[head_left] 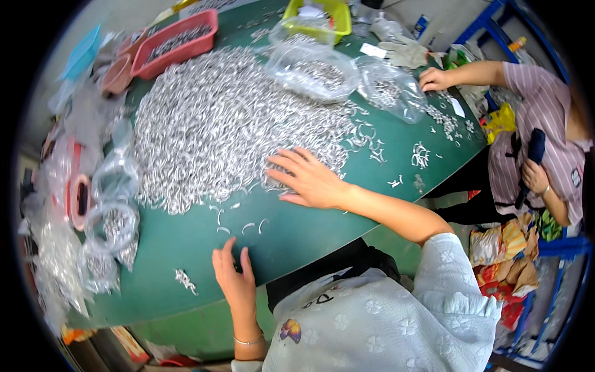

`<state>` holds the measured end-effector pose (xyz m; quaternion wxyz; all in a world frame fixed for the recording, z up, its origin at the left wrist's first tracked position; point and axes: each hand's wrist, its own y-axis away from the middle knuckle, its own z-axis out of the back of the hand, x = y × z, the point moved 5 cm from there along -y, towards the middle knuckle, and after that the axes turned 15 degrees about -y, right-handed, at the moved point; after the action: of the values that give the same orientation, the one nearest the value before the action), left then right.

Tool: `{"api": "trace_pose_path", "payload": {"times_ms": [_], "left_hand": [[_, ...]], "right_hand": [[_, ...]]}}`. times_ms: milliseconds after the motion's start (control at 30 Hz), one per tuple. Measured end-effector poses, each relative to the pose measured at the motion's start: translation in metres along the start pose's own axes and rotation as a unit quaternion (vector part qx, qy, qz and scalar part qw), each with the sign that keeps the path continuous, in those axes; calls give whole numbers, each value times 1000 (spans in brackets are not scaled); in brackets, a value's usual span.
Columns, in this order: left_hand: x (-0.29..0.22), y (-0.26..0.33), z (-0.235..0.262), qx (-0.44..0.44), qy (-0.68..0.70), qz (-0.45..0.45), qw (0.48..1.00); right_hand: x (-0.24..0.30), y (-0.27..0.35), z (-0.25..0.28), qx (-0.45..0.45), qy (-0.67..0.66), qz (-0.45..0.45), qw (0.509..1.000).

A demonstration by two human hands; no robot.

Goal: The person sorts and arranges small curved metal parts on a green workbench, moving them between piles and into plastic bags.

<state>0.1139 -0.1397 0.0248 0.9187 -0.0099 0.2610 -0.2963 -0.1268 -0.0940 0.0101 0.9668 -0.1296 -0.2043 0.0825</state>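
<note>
A broad heap of small curved silvery metal pieces (211,118) covers the middle of the green table (186,254). My right hand (313,180) lies on the heap's near right edge, fingers spread, palm down. Close to the table's front edge is my left hand (235,270), fingers apart and nothing in them. Between the left hand and the heap lie a few loose curved pieces (248,228). A small cluster of metal pieces (185,281) rests left of my left hand.
A red basket (211,31) of metal parts and a yellow-green basket (342,22) stand at the back. Clear plastic bags with parts (353,80) line the heap's far right; more bags (111,223) crowd the left edge. A co-worker (539,118) sits at the right, one hand on the table.
</note>
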Motion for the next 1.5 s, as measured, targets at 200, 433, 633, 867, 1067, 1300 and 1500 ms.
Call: {"api": "trace_pose_path", "payload": {"times_ms": [200, 433, 633, 867, 1067, 1300, 1500], "left_hand": [[-25, -1, -18, 46, 24, -41, 998], [-36, -1, -20, 0, 42, -89, 995], [-35, 1, -18, 14, 75, -49, 996], [-28, 9, -15, 9, 99, -22, 995], [-24, 7, -14, -23, 60, -49, 997], [-14, 2, -13, -66, 122, 7, 990], [-15, 6, -13, -53, 162, 10, 985]], "right_hand": [[-26, -31, 8, -62, 30, -43, 997], [42, -55, -17, -98, -82, 77, 989], [52, -58, -50, 7, -98, 168, 981], [0, -29, 3, -16, 10, 136, 990], [-18, -10, 31, -139, -66, 0, 988], [55, -9, 5, -31, -192, 24, 981], [69, 0, -15, 108, -290, 17, 951]]}}
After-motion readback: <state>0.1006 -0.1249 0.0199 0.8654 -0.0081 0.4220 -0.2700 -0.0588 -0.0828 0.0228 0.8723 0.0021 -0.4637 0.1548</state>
